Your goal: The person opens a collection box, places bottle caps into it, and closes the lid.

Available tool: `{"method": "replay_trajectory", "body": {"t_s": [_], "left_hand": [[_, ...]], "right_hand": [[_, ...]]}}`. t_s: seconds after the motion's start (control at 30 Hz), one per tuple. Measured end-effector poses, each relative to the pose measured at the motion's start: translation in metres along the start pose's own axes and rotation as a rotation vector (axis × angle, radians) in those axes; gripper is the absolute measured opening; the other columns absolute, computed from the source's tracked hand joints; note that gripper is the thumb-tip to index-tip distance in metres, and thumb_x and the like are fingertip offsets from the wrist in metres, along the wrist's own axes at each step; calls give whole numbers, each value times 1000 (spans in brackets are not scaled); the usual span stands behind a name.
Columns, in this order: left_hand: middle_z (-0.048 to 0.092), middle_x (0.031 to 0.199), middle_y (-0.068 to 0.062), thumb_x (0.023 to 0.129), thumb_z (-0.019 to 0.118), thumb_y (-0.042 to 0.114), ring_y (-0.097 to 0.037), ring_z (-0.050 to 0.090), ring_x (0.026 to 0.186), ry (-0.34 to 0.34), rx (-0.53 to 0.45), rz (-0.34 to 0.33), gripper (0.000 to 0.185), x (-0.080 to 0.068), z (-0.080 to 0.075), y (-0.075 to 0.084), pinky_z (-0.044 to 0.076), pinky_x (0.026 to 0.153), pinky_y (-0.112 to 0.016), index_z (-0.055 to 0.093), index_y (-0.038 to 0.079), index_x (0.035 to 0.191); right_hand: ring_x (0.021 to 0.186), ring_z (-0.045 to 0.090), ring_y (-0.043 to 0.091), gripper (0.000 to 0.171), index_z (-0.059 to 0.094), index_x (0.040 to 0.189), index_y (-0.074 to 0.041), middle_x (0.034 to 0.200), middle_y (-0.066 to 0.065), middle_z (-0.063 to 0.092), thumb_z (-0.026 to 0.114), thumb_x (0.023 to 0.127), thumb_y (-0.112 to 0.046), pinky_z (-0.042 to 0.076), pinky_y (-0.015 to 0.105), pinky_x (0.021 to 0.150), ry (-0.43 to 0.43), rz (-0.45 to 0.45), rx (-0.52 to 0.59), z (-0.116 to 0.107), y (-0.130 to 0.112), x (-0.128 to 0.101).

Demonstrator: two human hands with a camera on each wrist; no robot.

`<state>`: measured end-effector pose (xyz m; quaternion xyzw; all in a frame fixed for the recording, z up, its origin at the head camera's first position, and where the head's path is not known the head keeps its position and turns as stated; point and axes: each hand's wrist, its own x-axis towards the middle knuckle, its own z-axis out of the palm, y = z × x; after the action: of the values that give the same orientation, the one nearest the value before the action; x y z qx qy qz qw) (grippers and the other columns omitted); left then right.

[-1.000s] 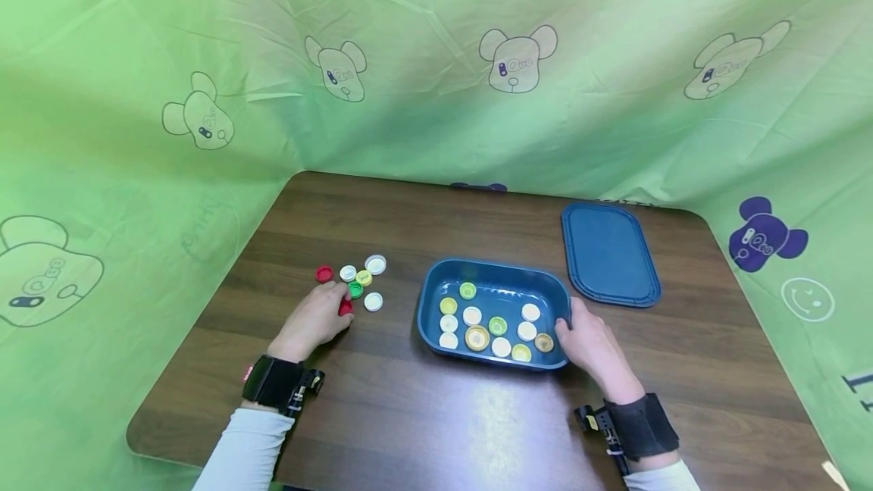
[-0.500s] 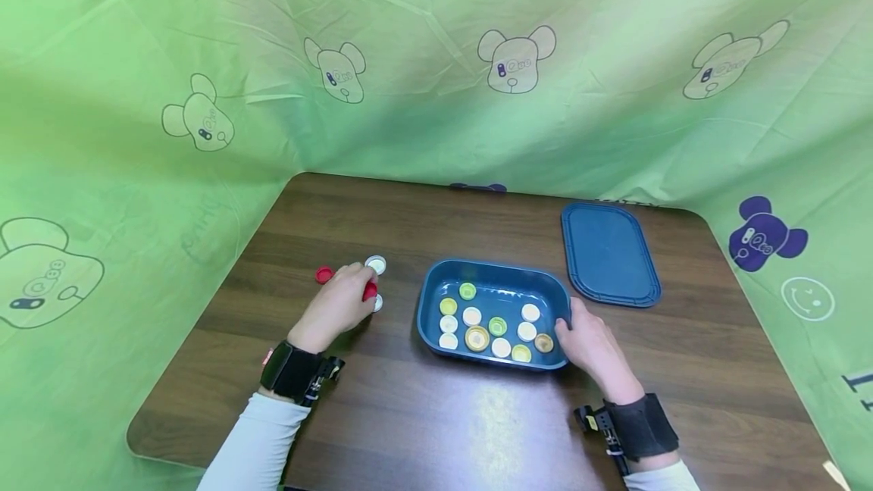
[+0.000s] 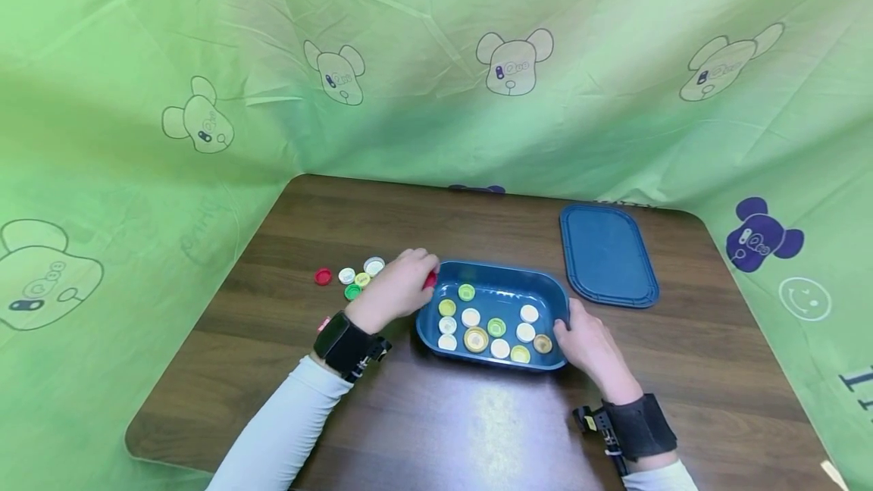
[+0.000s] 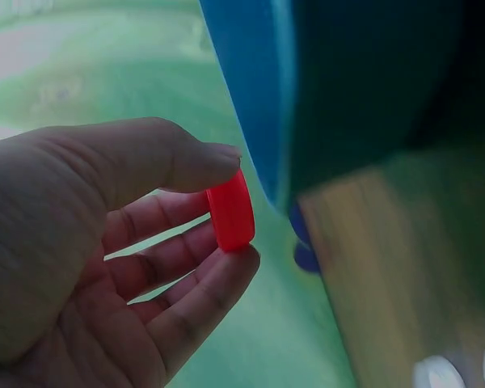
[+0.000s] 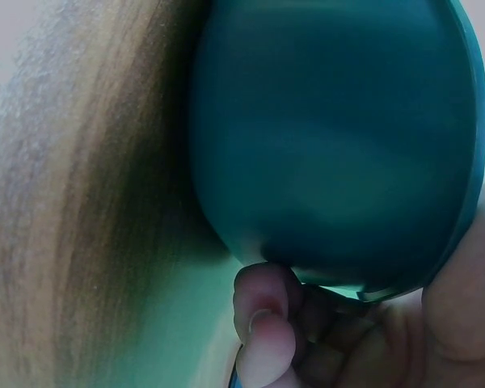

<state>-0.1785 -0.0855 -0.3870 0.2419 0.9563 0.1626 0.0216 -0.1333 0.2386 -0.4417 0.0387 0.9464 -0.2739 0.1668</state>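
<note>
My left hand [image 3: 394, 290] pinches a red bottle cap [image 3: 430, 279] between thumb and fingers at the left rim of a blue plastic container [image 3: 508, 284]. In the left wrist view the red bottle cap [image 4: 231, 212] stands on edge, beside the container's blue wall [image 4: 263, 97]. My right hand [image 3: 592, 343] grips the container's right end, thumb over the rim. From the right wrist its curled fingers [image 5: 263, 303] show against the container's outer side. Several white, yellow, green and tan caps, such as a green-yellow cap [image 3: 496, 327], lie inside the container.
Left of the container, loose caps lie on the wooden table [image 3: 382, 400]: a red cap [image 3: 323, 276], a green cap [image 3: 352, 292], a yellow cap [image 3: 362, 279] and white caps [image 3: 373, 267]. A flat blue lid [image 3: 608, 254] lies at back right. Green cloth hangs around the table.
My left hand has carried the red bottle cap rightward from the loose caps to the container's left rim. My right hand has kept its grip, and the container stays in place.
</note>
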Motion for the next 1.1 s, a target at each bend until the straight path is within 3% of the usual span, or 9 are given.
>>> {"method": "replay_trajectory", "body": {"t_s": [0.23,0.53,0.83,1.1], "left_hand": [[61,103,-3,90,72,12,-19,55,95,-108,65,70,21,26,7,28,52,82,-31,67,9,111],[63,104,-2,90,75,19,-17,57,96,-174,159,171,21,49,20,45,52,82,-29,68,13,109],[65,111,-3,90,77,22,-15,58,101,-231,155,184,31,60,27,56,53,86,-27,68,12,118],[65,115,-3,90,78,31,-17,59,108,-227,142,175,40,63,26,57,50,95,-30,68,10,122]], "right_hand": [[125,53,51,57,25,151,8,145,39,42,43,105,-19,45,64,99,-1,5,16,0,1,0],[125,53,51,56,27,150,9,144,39,43,43,105,-19,46,63,98,-2,10,21,0,1,0],[124,53,51,55,27,150,8,144,39,43,43,105,-19,46,64,98,-2,9,19,0,1,0],[126,52,51,57,26,151,8,145,39,42,43,105,-20,45,64,100,-6,13,27,-1,1,0]]}}
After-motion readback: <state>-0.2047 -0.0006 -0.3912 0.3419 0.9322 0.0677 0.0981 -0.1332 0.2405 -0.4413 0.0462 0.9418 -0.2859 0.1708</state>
